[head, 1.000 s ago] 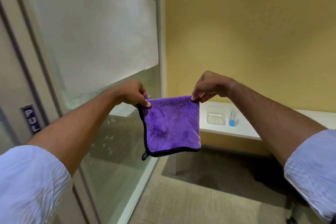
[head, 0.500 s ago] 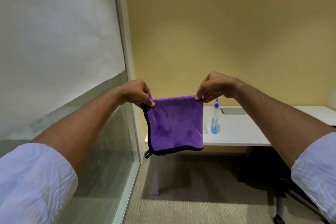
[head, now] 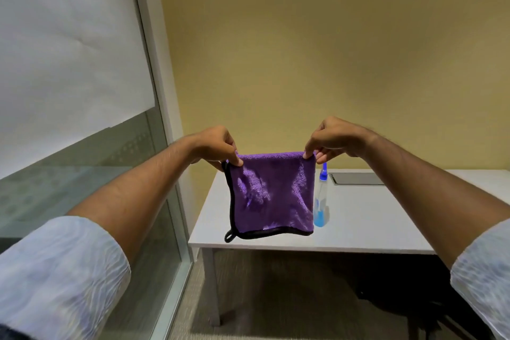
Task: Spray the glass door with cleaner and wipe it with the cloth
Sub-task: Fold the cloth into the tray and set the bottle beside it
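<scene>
A purple cloth with a black hem and a small loop hangs flat in front of me. My left hand pinches its top left corner and my right hand pinches its top right corner. Behind the cloth's right edge a clear spray bottle with blue liquid and a blue nozzle stands upright on the white table. The glass panel with a frosted white band runs along the left, apart from both hands.
A yellow wall is straight ahead. A grey flap is set into the table's back. The glass's metal frame meets the wall at the corner. A dark chair base sits under the table on the carpet.
My view has swung right, away from the door with the PULL sign and toward the table. The table and spray bottle are now closer and more central. Both hands keep the cloth stretched.
</scene>
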{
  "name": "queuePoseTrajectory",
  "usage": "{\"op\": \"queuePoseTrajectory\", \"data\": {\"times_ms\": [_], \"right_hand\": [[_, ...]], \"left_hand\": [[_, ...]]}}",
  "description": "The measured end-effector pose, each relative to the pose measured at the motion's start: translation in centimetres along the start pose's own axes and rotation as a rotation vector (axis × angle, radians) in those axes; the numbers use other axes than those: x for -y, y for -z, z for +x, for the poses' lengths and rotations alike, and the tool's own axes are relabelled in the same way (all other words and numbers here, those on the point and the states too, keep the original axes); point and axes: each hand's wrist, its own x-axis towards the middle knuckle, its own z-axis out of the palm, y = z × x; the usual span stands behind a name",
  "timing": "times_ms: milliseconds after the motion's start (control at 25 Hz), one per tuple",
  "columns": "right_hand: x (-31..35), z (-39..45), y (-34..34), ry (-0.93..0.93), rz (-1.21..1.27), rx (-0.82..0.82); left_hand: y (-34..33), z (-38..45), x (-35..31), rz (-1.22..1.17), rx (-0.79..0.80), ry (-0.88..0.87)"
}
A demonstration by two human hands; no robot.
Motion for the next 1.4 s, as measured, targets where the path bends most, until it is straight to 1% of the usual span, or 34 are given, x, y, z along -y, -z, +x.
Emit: {"op": "queuePoseTrajectory", "data": {"times_ms": [240,440,600,840,1040,1120,1280,1400], "right_hand": [[-2.1,9.8,2.8,0.014,0.002,0.009],[-4.2,16.6,3.1,0.003,-0.001,0.017],[-5.1,21.8,3.1,-0.015,-0.022,0.005],[-5.0,29.2,3.4,-0.025,-0.07,0.016],[-5.0,33.1,3.9,0.019,-0.17,0.114],[-5.0,34.1,3.9,0.034,-0.247,0.155],[-5.1,35.9,3.9,0.079,-0.384,0.253],[-4.9,37.0,4.4,0.069,-0.47,0.373]], "left_hand": [[-0.5,9.8,-0.7,-0.004,0.016,0.016],[-1.0,17.1,0.3,0.017,0.031,0.0],[-0.8,23.2,1.6,0.036,0.06,-0.065],[0.9,31.8,3.0,0.174,0.084,-0.189],[1.7,36.3,3.2,0.404,0.105,-0.335],[1.6,37.6,3.2,0.433,0.115,-0.372],[0.9,39.8,3.0,0.434,0.128,-0.388],[0.4,40.8,2.4,0.428,0.125,-0.384]]}}
